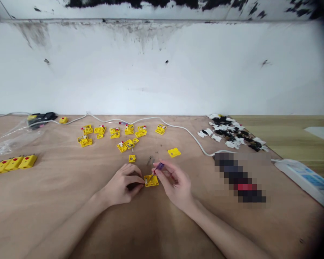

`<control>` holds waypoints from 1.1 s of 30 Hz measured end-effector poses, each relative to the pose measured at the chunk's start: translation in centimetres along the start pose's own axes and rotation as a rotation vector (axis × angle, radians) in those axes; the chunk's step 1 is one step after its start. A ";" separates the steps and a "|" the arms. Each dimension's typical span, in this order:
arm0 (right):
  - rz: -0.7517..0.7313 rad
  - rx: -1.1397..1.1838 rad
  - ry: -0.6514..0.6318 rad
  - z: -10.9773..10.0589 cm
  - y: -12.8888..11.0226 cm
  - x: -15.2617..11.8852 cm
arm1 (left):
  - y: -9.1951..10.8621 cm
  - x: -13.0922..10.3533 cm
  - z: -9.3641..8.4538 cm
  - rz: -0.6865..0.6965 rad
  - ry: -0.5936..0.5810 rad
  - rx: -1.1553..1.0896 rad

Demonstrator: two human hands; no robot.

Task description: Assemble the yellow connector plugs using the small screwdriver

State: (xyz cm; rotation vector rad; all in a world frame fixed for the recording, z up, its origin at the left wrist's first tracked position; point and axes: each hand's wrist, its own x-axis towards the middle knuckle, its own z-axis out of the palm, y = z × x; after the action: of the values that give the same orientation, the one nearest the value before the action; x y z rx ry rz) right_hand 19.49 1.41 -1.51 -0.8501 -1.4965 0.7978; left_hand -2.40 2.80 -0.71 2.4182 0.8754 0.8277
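My left hand [124, 185] pinches the left edge of an open yellow plastic housing half [154, 182] that lies on the table. In my right hand [178, 186] is a small screwdriver [160, 166] with a purple handle, held between thumb and fingers. It tilts down to the left, its tip over the inside of the housing half near a small white part. Just beyond my hands lie small metal pieces [150, 160], a little square yellow piece [132, 158] and a flat yellow cover [174, 152].
Several open yellow housings [129, 129] with red and white parts lie farther back. Closed yellow units [27, 162] stand in a row at left, near a clear plastic bag [13, 138]. A white cable [189, 133] runs to a power strip [304, 178]. Black and white scraps [229, 131] lie back right.
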 end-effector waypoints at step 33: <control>-0.083 -0.065 0.030 -0.4 -0.8 -0.1 | -0.5 -0.1 -0.5 -0.059 -0.001 0.099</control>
State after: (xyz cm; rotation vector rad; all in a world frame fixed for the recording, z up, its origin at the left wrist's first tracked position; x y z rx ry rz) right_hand 19.83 0.94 -0.83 -0.8394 -1.5278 0.6755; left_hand -2.95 3.19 -0.67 2.4640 1.0036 0.7787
